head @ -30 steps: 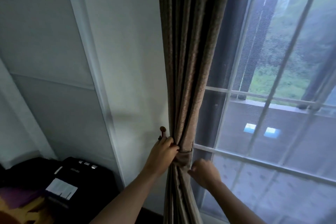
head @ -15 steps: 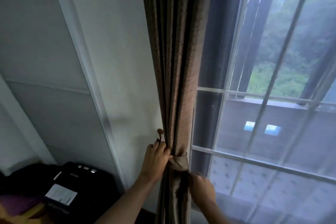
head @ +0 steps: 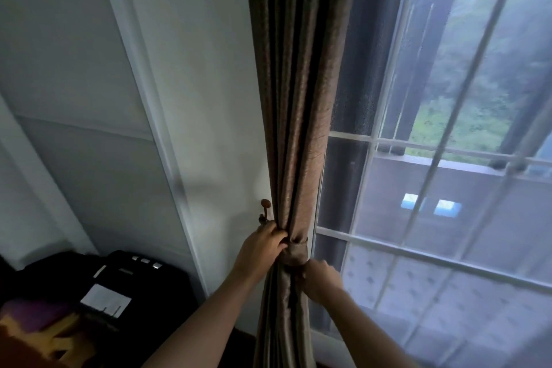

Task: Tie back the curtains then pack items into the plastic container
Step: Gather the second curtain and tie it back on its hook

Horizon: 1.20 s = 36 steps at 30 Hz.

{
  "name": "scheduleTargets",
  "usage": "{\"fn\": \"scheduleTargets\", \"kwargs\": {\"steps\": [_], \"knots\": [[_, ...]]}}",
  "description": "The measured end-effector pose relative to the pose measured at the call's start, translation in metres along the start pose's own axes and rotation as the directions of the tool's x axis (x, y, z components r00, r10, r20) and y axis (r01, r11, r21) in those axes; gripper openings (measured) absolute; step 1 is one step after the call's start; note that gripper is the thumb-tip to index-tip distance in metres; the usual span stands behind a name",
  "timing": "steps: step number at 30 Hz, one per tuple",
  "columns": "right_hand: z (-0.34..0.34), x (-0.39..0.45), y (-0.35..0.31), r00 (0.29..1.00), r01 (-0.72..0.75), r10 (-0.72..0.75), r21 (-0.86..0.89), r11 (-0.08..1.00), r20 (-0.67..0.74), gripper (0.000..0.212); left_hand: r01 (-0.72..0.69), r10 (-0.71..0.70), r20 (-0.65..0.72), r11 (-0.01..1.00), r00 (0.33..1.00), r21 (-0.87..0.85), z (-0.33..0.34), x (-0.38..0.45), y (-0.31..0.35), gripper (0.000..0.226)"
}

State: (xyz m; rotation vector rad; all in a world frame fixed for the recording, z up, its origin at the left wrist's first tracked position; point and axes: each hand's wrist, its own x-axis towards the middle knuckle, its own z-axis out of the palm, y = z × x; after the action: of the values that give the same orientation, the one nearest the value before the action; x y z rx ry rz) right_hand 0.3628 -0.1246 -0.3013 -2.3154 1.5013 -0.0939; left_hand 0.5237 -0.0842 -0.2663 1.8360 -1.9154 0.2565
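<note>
Fingers of left hand [head: 263, 248] curl round tieback [head: 295, 251] on bunched curtain [head: 298, 128]; right hand [head: 321, 276] pinches folds below. Tie-back step underway; next, loop onto wall hook [head: 265, 209]. Container unseen.

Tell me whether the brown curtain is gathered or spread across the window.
Gathered. The curtain hangs in a narrow bundle of folds, cinched by a tieback band where both hands grip, and the window beside it is uncovered.

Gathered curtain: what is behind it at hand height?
Left of the curtain, a brown wall hook shows above the left hand. The hook's base and whatever lies behind the fabric are hidden.
</note>
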Motion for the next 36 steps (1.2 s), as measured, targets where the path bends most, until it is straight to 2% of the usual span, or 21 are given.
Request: {"fn": "scheduleTargets", "kwargs": {"steps": [1,3,5,7,9,12,14,16,18,20,22,25,27,28,30,33,36], "knots": [[-0.009,-0.001,-0.004,1.000,-0.005,0.006,0.043,0.999,-0.022,0.037,0.031,-0.031,-0.004,0.998,0.999,-0.063,0.000,-0.001,0.000,0.012],[-0.031,-0.006,-0.010,0.985,0.035,-0.011,0.144,0.989,-0.170,0.045,0.145,-0.164,-0.038,0.942,0.986,-0.303,-0.004,-0.008,0.003,0.010],[-0.048,-0.006,-0.014,0.932,0.137,-0.052,0.218,0.966,-0.357,0.035,0.235,-0.313,-0.039,0.784,0.949,-0.575,-0.004,-0.013,0.005,0.018],[-0.064,-0.001,-0.021,0.893,0.201,-0.044,0.310,0.929,-0.449,0.025,0.240,-0.344,-0.037,0.722,0.938,-0.649,-0.001,-0.012,0.001,0.025],[-0.074,0.008,-0.022,0.898,0.226,-0.049,0.364,0.904,-0.437,0.031,0.253,-0.314,-0.002,0.770,0.949,-0.586,0.003,-0.008,-0.006,0.026],[-0.075,0.017,-0.019,0.911,0.246,-0.092,0.350,0.904,-0.402,0.012,0.260,-0.324,-0.039,0.821,0.945,-0.508,0.003,0.003,-0.009,0.007],[-0.068,0.018,-0.016,0.900,0.263,-0.095,0.357,0.896,-0.426,0.008,0.268,-0.322,-0.043,0.847,0.946,-0.458,0.006,0.005,-0.011,0.006],[-0.067,0.020,-0.015,0.883,0.271,-0.074,0.376,0.886,-0.463,0.010,0.305,-0.295,0.083,0.883,0.952,-0.356,0.016,-0.002,-0.013,0.010],[-0.072,0.019,-0.019,0.894,0.265,-0.067,0.401,0.877,-0.443,0.011,0.348,-0.294,0.219,0.894,0.930,-0.280,0.031,-0.019,-0.013,0.011],[-0.073,0.015,-0.019,0.913,0.250,-0.068,0.420,0.873,-0.401,0.013,0.376,-0.317,0.234,0.881,0.919,-0.286,0.044,-0.035,-0.013,0.012],[-0.059,0.009,-0.014,0.937,0.165,0.005,0.455,0.875,-0.349,0.017,0.394,-0.343,0.217,0.878,0.914,-0.272,0.052,-0.042,-0.015,0.011],[-0.021,0.003,-0.004,0.984,-0.060,0.114,0.347,0.936,-0.139,0.019,0.446,-0.412,0.172,0.844,0.895,-0.300,0.052,-0.042,-0.015,0.011],[0.003,0.000,-0.004,0.993,-0.116,0.113,0.239,0.964,0.028,0.037,0.489,-0.464,0.155,0.816,0.872,-0.308,0.050,-0.040,-0.012,0.018],[0.011,-0.001,-0.007,0.992,-0.116,0.105,0.211,0.971,0.066,0.043,0.511,-0.485,0.161,0.806,0.859,-0.297,0.051,-0.040,-0.013,0.024],[0.017,-0.002,-0.014,0.992,-0.113,0.101,0.177,0.978,0.078,0.045,0.551,-0.511,0.209,0.798,0.834,-0.246,0.052,-0.038,-0.015,0.029],[0.021,0.004,-0.019,0.996,-0.082,0.080,0.064,0.995,0.025,0.030,0.539,-0.484,0.269,0.820,0.833,-0.194,0.056,-0.035,-0.021,0.017],[0.031,0.003,-0.020,0.997,-0.069,0.069,-0.011,0.998,0.015,0.026,0.513,-0.475,0.235,0.848,0.848,-0.136,0.062,-0.037,-0.019,0.016]]}}
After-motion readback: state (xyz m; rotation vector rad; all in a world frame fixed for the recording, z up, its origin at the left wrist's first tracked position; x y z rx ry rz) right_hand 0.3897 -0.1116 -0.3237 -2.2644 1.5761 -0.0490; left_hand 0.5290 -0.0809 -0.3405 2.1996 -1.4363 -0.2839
